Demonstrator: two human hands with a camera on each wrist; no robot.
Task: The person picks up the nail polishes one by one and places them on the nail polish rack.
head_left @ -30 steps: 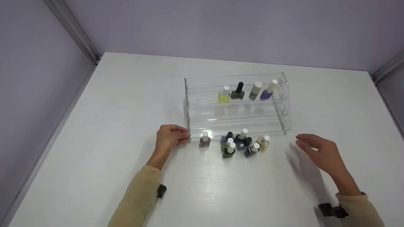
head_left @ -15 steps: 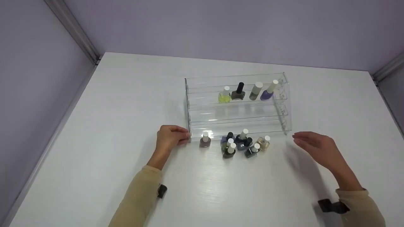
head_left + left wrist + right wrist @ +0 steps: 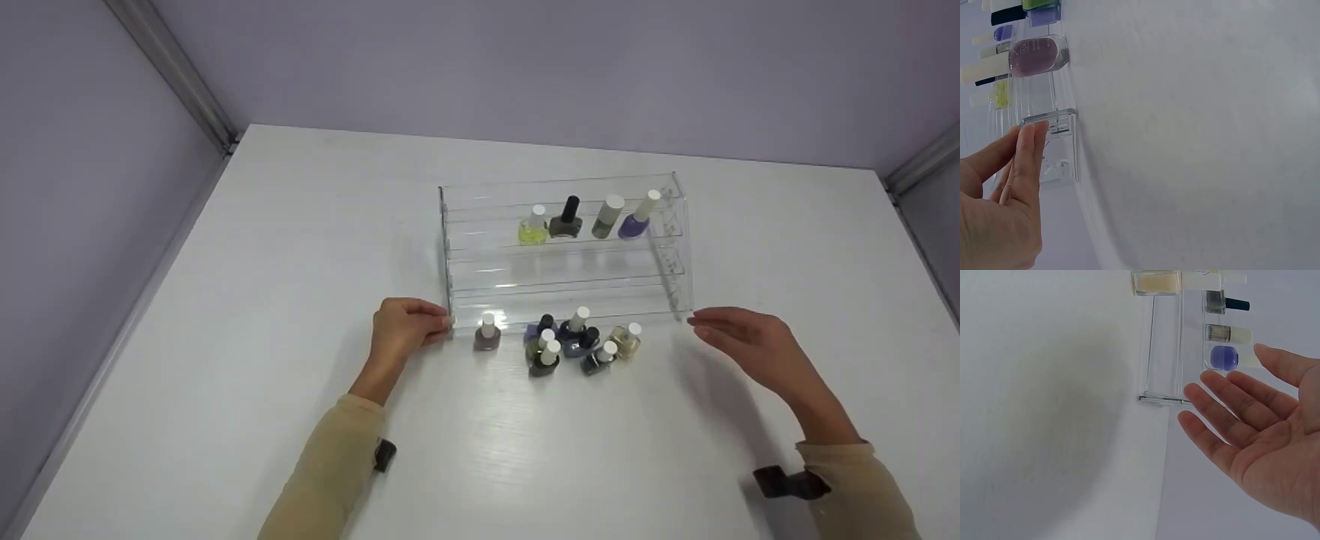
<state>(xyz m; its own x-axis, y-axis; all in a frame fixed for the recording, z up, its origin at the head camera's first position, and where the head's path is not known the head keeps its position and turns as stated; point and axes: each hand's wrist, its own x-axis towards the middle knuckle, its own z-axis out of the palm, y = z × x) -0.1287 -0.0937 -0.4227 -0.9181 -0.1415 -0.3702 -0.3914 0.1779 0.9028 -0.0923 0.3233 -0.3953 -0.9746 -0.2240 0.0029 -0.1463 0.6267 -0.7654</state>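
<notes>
A clear acrylic nail polish rack (image 3: 562,283) with stepped shelves stands on the table. My left hand (image 3: 405,327) pinches its front left corner between thumb and fingers, seen also in the left wrist view, where the side panel (image 3: 1061,121) meets the fingertips. By the front right corner, my right hand (image 3: 750,346) holds nothing; its fingers are spread and relaxed in the right wrist view, close to the rack's end. On an upper shelf stand a yellow nail polish bottle (image 3: 532,232), a black-capped one (image 3: 566,225), a grey one (image 3: 606,221) and a purple one (image 3: 634,225).
In front of the rack, a mauve nail polish bottle (image 3: 487,339) stands apart on the left. Several more bottles cluster beside it, including a dark one (image 3: 544,363) and a pale yellow one (image 3: 625,342). The white table (image 3: 300,225) meets a lilac wall (image 3: 525,67) behind.
My right hand has moved left and slightly away from me, up to the rack's front right corner. The left hand, the rack and the bottles stay in place.
</notes>
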